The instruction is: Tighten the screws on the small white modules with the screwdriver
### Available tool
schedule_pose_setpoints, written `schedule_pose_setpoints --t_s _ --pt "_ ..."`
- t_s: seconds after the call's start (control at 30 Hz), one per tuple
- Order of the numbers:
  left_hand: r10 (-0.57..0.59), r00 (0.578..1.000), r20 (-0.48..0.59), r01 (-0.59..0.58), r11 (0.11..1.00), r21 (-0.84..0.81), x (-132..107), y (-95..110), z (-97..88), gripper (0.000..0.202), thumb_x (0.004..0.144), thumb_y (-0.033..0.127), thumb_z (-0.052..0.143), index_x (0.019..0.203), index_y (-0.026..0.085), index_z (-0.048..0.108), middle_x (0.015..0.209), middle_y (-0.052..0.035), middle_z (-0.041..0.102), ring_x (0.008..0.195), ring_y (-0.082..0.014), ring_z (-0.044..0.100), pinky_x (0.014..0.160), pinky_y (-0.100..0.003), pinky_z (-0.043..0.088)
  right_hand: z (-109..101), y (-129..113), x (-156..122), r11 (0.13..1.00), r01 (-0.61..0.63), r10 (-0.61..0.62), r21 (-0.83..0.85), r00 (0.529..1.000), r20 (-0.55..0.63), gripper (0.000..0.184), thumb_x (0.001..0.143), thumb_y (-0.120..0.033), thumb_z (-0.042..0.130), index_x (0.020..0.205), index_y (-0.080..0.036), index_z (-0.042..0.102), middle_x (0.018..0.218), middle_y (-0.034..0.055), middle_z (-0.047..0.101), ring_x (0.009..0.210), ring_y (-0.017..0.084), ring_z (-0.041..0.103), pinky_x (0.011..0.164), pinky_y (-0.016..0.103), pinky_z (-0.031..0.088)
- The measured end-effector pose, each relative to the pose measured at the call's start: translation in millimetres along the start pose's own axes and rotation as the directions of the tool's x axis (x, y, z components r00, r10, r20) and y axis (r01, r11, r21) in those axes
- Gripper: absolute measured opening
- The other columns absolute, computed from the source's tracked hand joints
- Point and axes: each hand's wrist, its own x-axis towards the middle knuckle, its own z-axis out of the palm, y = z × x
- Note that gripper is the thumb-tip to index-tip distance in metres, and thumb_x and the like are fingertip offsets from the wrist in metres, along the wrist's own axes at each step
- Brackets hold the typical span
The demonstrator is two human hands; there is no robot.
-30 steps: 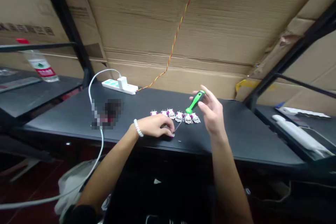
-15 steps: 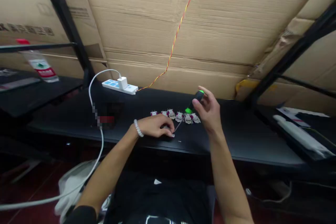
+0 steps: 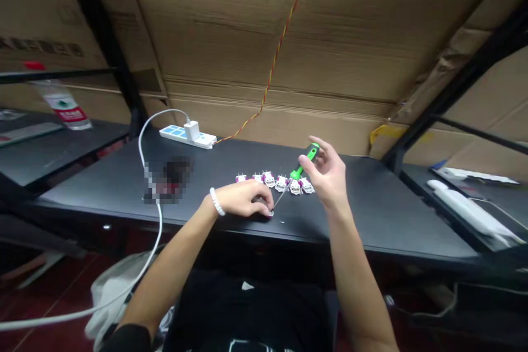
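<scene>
My right hand (image 3: 328, 176) is closed around the green handle of a screwdriver (image 3: 304, 161), whose thin shaft slants down and left to a small part under my left fingertips. My left hand (image 3: 243, 199), with a white bead bracelet at the wrist, rests on the black table (image 3: 391, 214) and pinches that small part (image 3: 268, 212), which is mostly hidden. Just behind the hands lies a row of several small white and magenta parts (image 3: 274, 180).
A white power strip (image 3: 187, 136) with a plugged charger and a white cable (image 3: 154, 220) lies at the back left. A blurred dark object (image 3: 167, 180) sits left of my hands. Cardboard walls stand behind; a bottle (image 3: 60, 100) rests on the left shelf.
My right fingers have shifted on the screwdriver handle, showing more of its green grip than half a second ago. My left hand has stayed in place.
</scene>
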Motion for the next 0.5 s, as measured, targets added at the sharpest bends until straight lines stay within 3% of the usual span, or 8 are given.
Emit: schedule_pose_setpoints --t_s 0.17,0.4,0.5 --pt "0.003 1.000 -0.001 -0.003 1.000 0.003 -1 -1 -0.2 0.002 0.093 0.017 0.080 0.096 0.017 0.080 0.100 -0.0057 0.083 0.096 -0.0195 0.076 0.090 -0.025 0.054 -4 8 0 0.978 -0.076 0.065 0.193 0.996 0.064 0.059 0.088 -0.043 0.076 0.142 -0.024 0.067 0.124 0.0112 0.078 0.098 0.026 0.079 0.103 0.052 0.063" --pt "0.029 1.000 0.009 -0.029 1.000 0.010 1 -3 1.2 0.004 0.092 0.014 0.082 0.094 0.017 0.080 0.099 -0.0048 0.082 0.096 -0.0188 0.076 0.091 -0.025 0.054 0 -4 -2 1.000 0.015 -0.016 0.013 0.999 0.035 0.057 0.086 -0.044 0.084 0.138 -0.026 0.071 0.105 0.0057 0.075 0.088 0.021 0.072 0.086 0.038 0.066" --pt "0.036 0.999 0.008 -0.036 0.999 0.014 1 -4 1.7 0.004 0.092 0.013 0.081 0.094 0.017 0.080 0.099 -0.0046 0.082 0.095 -0.0185 0.076 0.091 -0.025 0.055 -1 -2 -2 0.997 0.012 -0.017 0.070 0.997 0.075 0.058 0.088 -0.044 0.081 0.142 -0.024 0.069 0.115 0.0085 0.078 0.098 0.023 0.075 0.098 0.044 0.064"
